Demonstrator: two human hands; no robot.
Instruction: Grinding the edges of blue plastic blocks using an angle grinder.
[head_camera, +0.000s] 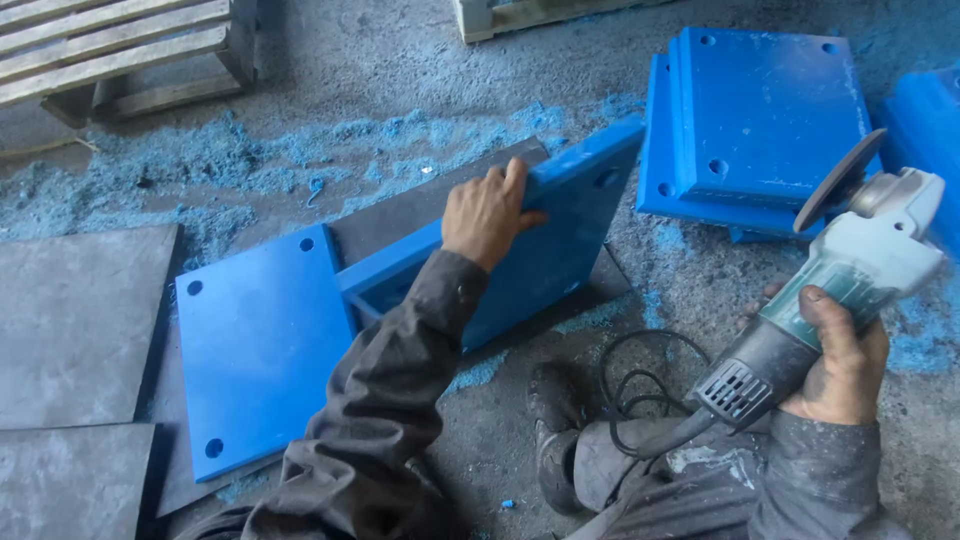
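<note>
My left hand grips the upper edge of a thick blue plastic plate, holding it tilted up on its edge. A second blue plate with corner holes lies flat on the floor to its left, touching it. My right hand holds a grey-green angle grinder by its body, off to the right and raised clear of the plates. Its disc points up and away. The black cord loops down over my leg.
Several more blue plates are stacked at the upper right. Blue shavings cover the concrete floor. Grey slabs lie at the left, a wooden pallet at the top left. My boot rests below the tilted plate.
</note>
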